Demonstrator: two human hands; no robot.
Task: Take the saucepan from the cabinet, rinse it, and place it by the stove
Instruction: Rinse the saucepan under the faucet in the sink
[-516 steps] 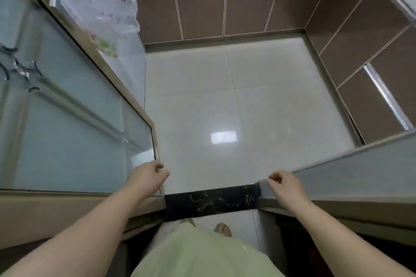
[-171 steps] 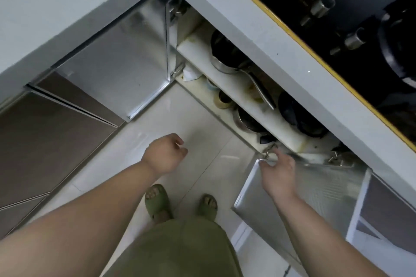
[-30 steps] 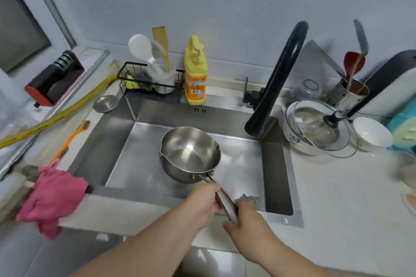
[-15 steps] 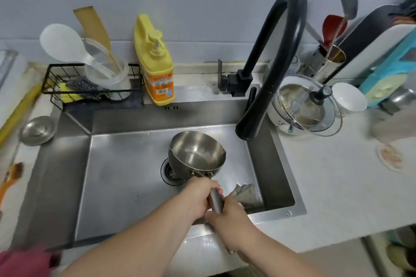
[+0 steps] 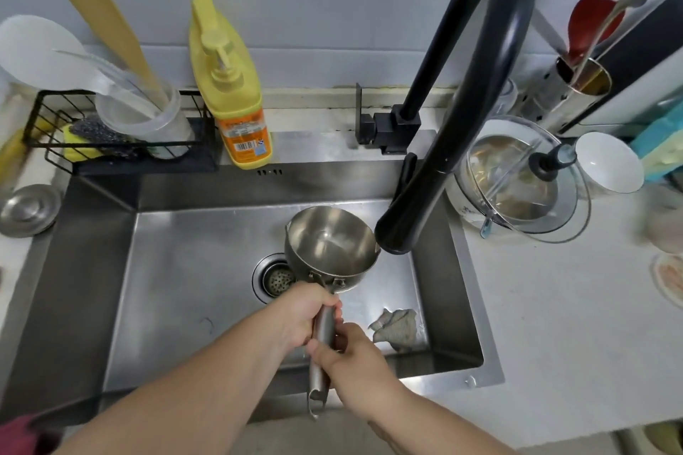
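A small stainless steel saucepan (image 5: 330,242) hangs over the steel sink (image 5: 177,292), its bowl just left of the black faucet spout (image 5: 397,233) and above the drain (image 5: 275,279). My left hand (image 5: 299,314) grips the upper part of its long metal handle. Lower on the same handle, my right hand (image 5: 345,353) holds on with fingers wrapped around it. The pan is empty and no water runs from the faucet.
A yellow soap bottle (image 5: 231,92) and a black wire rack (image 5: 118,133) with utensils stand behind the sink. A grey rag (image 5: 397,325) lies in the basin. On the right counter are a glass-lidded pot (image 5: 517,177), a white bowl (image 5: 610,162) and a utensil holder (image 5: 569,85).
The saucepan came from the cabinet to the sink. In the last second it moved right, toward the faucet spout, with both hands staying on the handle.
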